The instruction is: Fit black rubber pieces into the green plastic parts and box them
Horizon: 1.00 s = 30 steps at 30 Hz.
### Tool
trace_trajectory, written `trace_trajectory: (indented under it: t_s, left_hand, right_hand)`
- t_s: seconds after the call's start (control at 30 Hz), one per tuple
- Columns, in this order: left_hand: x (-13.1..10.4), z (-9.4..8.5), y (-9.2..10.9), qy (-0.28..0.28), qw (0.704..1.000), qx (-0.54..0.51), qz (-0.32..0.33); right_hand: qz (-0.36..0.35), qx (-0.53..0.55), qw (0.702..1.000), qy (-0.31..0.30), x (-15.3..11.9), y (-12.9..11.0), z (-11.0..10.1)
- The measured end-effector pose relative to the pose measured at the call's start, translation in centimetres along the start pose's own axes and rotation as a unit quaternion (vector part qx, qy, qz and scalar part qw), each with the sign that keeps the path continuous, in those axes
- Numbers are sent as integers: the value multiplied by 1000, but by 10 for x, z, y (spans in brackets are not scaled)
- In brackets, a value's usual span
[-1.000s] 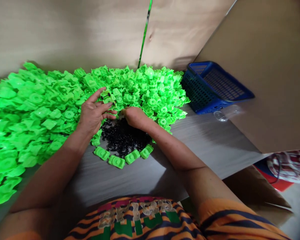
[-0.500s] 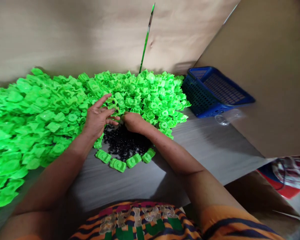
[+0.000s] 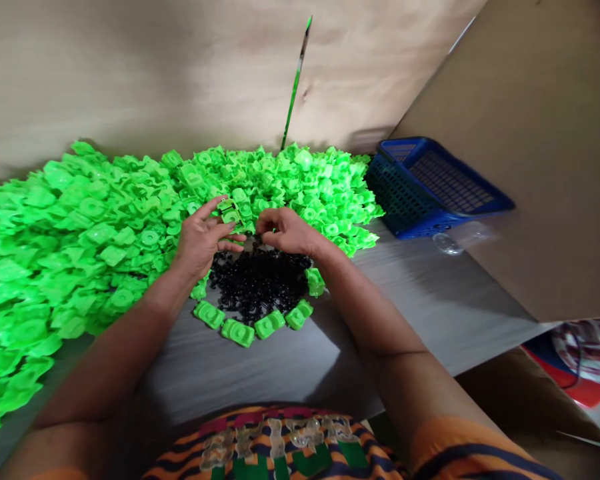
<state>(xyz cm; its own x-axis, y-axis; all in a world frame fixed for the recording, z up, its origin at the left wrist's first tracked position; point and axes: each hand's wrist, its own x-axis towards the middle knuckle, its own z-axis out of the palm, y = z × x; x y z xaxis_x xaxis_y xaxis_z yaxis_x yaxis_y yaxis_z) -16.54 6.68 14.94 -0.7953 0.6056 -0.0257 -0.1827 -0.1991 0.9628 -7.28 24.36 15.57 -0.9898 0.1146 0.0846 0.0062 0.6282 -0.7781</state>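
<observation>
My left hand grips a green toy car body between thumb and fingers; its underside faces me, with black wheel axles across it. My right hand is just to its right, fingers curled into a pinch; what it holds, if anything, is hidden. Below both hands lies a heap of small black wheel-and-axle parts. Several green car bodies lie in an arc around the near side of this heap, one toy car body at the front.
A large heap of green car bodies spreads along the back and left of the grey table. A blue plastic basket stands at the back right, beside a clear plastic piece. Board walls close off the back and right.
My right hand has moved right and slightly up, away from the car body, uncovering more of the black parts. The left hand still holds the car body, now tilted differently.
</observation>
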Motion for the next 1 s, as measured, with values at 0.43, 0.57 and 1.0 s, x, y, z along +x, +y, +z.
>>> trace_trajectory:
  t_s: [0.43, 0.57, 1.0]
  left_hand:
    - [6, -6, -8, 6, 999, 41, 18]
    - [5, -5, -8, 4, 999, 31, 26]
    - [7, -9, -9, -14, 997, 49, 51]
  right_hand:
    - [-12, 246, 968, 54, 1, 6, 0]
    - [0, 261, 963, 59, 3, 8, 3]
    - [-1, 266, 963, 52, 2, 4, 7]
